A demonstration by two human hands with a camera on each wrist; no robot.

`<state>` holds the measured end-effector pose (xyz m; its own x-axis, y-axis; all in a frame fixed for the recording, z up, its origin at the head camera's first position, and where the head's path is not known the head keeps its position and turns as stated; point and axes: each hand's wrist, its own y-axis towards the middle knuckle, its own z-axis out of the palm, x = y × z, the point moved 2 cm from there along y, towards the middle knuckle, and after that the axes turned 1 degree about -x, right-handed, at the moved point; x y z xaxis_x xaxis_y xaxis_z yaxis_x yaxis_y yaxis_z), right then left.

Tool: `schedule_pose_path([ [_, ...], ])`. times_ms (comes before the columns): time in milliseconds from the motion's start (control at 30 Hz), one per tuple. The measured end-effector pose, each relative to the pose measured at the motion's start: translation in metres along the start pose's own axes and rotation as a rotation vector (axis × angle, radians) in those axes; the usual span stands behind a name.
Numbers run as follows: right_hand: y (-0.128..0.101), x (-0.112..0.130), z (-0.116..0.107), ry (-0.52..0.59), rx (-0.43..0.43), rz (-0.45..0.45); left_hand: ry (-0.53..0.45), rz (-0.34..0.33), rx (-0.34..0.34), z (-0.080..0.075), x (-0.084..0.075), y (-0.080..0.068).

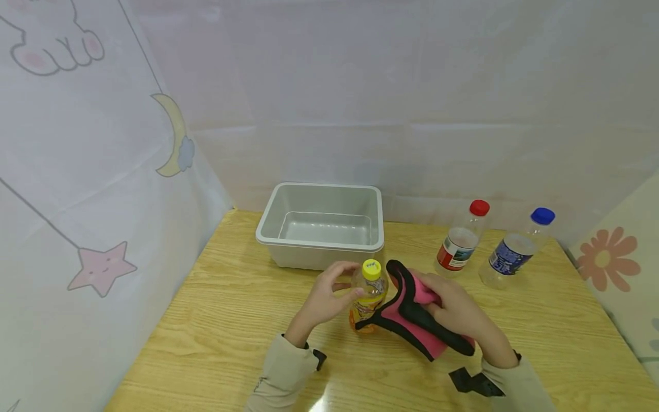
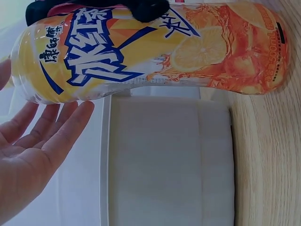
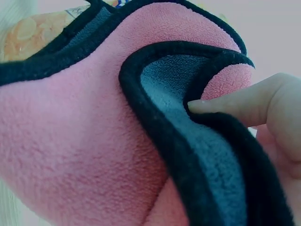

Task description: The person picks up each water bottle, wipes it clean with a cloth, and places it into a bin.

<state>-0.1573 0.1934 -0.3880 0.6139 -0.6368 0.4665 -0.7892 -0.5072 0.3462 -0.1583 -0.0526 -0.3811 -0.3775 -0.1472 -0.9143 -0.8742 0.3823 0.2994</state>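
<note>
In the head view, a clear plastic bottle with a yellow cap and an orange-and-yellow label point(image 1: 366, 297) is seen standing upright on the light wooden table point(image 1: 231, 320), just in front of a white rectangular plastic tub point(image 1: 321, 224). The left hand point(image 1: 326, 297) is held at the bottle's upper part, fingers curved toward its neck below the cap; whether they actually close on it cannot be told from here. A pink fleece cloth edged in black point(image 1: 412, 312) is gripped by the right hand point(image 1: 458, 315) and pressed against the right side of the bottle. Toward the far right of the table, well apart from the hands, a clear bottle with a red cap point(image 1: 460, 241) and a clear bottle with a blue cap point(image 1: 515, 249) are seen side by side.

In the left wrist view, the labelled bottle point(image 2: 155, 52) fills the upper part of the picture, with the cloth's black edge point(image 2: 141, 7) lying against it. The left hand point(image 2: 33, 150) is shown with straight, relaxed fingers beside the bottle, not wrapped round it. The white tub point(image 2: 164, 160) lies behind.

In the right wrist view, the folded pink cloth point(image 3: 94, 141) is pinched by the right hand point(image 3: 263, 113), a fingertip tucked into its grey inner fold.
</note>
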Motion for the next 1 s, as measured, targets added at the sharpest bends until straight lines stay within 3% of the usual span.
schedule_pose_path([
  [100, 0.002, 0.004, 0.000, 0.008, 0.005, -0.004, -0.006, 0.010, 0.009, 0.000, 0.003, 0.000],
  [200, 0.005, 0.008, 0.001, 0.021, 0.011, -0.004, -0.010, 0.013, 0.010, 0.002, 0.016, 0.001],
  [400, 0.008, 0.011, 0.007, 0.004, -0.009, -0.013, 0.021, 0.021, -0.032, 0.006, 0.032, 0.002],
  [567, 0.010, 0.012, 0.013, -0.001, -0.030, -0.021, 0.084, 0.002, -0.054, 0.009, 0.031, 0.003],
  [800, 0.011, 0.010, 0.023, 0.004, 0.021, 0.031, 0.100, -0.005, -0.053, 0.011, 0.031, 0.002],
  [1000, 0.012, 0.005, 0.035, 0.010, 0.041, 0.081, 0.066, -0.003, -0.039, 0.009, 0.009, 0.001],
])
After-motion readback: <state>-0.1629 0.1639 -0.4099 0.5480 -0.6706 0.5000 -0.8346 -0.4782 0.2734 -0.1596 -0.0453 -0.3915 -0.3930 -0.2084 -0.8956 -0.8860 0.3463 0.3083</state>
